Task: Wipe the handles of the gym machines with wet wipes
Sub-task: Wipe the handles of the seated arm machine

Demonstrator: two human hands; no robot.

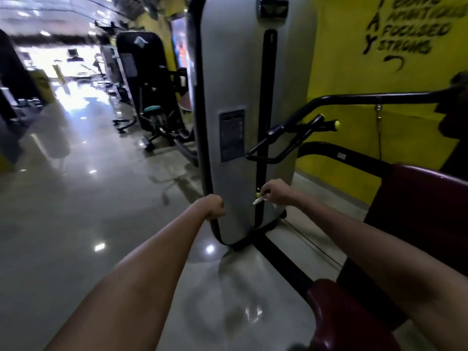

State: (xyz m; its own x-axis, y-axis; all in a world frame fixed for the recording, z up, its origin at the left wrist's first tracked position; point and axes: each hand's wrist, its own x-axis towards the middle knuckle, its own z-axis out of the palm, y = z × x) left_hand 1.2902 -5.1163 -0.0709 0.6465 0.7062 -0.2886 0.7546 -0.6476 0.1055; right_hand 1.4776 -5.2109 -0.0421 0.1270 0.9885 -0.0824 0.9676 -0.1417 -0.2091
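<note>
Both my arms stretch out toward the lower part of a tall grey weight-stack cover [235, 102]. My right hand [274, 192] pinches a small white wet wipe [259, 200] against the black vertical slot of the cover, beside a small yellow pin [257, 195]. My left hand [214, 207] is curled into a fist at the cover's left black edge; nothing shows in it. The machine's black handles [291, 136] with yellow end caps [336, 124] stick out above my right hand, apart from both hands.
Dark red seat pads [417, 206] of the machine stand to my right, with another pad [342, 317] low in front. A yellow wall [354, 72] with black lettering is behind. More machines [152, 97] line the left side of a glossy tiled floor [76, 198].
</note>
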